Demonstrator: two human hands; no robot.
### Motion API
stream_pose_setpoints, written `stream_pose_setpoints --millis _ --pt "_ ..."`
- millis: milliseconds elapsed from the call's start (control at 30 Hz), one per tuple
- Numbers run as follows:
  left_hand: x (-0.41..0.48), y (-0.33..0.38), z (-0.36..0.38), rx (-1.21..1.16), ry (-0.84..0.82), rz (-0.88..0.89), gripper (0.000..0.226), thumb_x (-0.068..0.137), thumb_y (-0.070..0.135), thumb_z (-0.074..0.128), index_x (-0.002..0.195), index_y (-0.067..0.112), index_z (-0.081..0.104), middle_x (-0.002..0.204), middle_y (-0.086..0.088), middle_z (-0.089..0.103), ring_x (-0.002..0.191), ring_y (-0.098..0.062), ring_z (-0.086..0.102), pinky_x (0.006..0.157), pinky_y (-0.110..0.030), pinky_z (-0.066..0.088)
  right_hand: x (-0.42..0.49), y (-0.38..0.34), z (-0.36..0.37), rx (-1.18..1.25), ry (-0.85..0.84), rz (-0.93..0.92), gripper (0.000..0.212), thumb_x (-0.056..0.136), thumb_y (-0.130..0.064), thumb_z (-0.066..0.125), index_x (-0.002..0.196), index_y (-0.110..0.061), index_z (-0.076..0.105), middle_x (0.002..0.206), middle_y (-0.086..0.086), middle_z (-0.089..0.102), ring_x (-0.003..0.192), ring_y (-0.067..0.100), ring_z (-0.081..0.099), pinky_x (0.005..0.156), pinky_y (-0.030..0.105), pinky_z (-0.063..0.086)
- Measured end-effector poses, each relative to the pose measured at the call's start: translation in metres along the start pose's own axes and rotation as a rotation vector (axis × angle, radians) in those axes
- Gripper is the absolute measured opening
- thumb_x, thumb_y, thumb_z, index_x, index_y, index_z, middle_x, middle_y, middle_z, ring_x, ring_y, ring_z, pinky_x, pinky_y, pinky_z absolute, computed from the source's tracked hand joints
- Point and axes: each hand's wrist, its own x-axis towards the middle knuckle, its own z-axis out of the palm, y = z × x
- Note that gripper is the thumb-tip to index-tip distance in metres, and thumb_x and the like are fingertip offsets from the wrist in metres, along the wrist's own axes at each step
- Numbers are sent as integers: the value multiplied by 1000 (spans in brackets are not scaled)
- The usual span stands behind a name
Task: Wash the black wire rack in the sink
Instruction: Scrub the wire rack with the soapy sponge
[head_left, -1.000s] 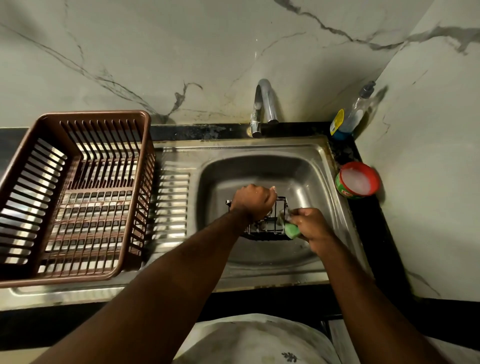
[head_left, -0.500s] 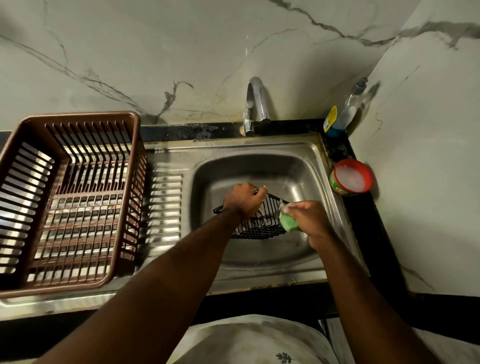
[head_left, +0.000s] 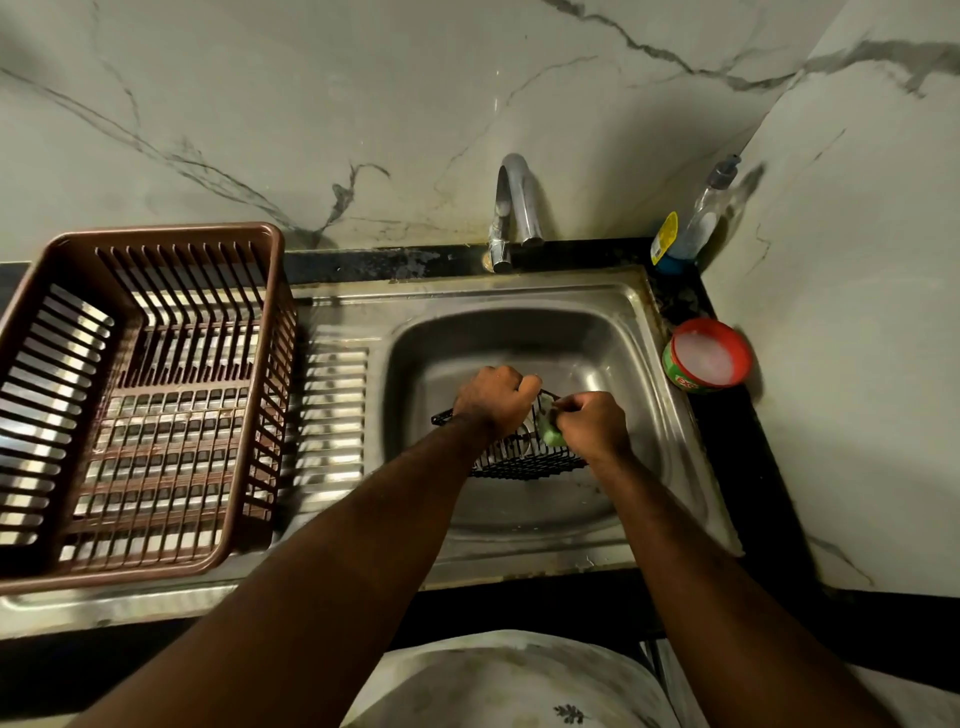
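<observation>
The rack (head_left: 524, 457) is in the sink (head_left: 644, 332), mid frame, tipped up. Left hand (head_left: 496, 397) grips its top edge w/ curled fingers. Right hand (head_left: 592, 423) holds a green sponge (head_left: 549, 432) tight, pressed on the rack's right side. Tap (head_left: 511, 208) is above, at the back. Brown basket (head_left: 150, 395) sits at left. Red tub (head_left: 707, 358) & soap bottle (head_left: 698, 223) at upper right.

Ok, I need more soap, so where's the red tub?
Head view: the red tub sits on the black counter right of the sink, near the clear bottle.
</observation>
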Motion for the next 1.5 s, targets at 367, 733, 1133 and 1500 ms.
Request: stream_pose_setpoints --millis 367,733,1133,1500 --pt "5 8 1 5 -22 -19 43 94 41 37 61 16 48 57 -3 45 54 -21 40 52 -28 30 5 8 -19 -61 -180 45 7 77 -19 81 83 -17 79 79 2 75 76 20 72 72 39 63" --pt "4 2 -3 -5 -7 -46 40 99 36 40 65 17 48 61 -3 46 57 -19 39 52 -29 29 0 1 -6 -7 -116 78 5 81 -16 79 85 -19 77 87 1 75 83 17 70 79 37 61" --pt "-3 12 -7 7 -65 12 39 101 32 40 68 13 50 67 -7 49 62 -20 40 53 -31 31 12 -7 -9 -98 -55 -10 12 86 -18 72 95 -19 80 95 4 77 86 21 71 80 41 61" --pt "-1 5 -6 38 -78 9 33 103 34 35 83 15 53 85 -8 54 77 -18 45 61 -31 36 -22 16 -17 -178 -161 -105 16 83 -26 80 93 -14 80 91 1 77 82 13 69 73 30 57"
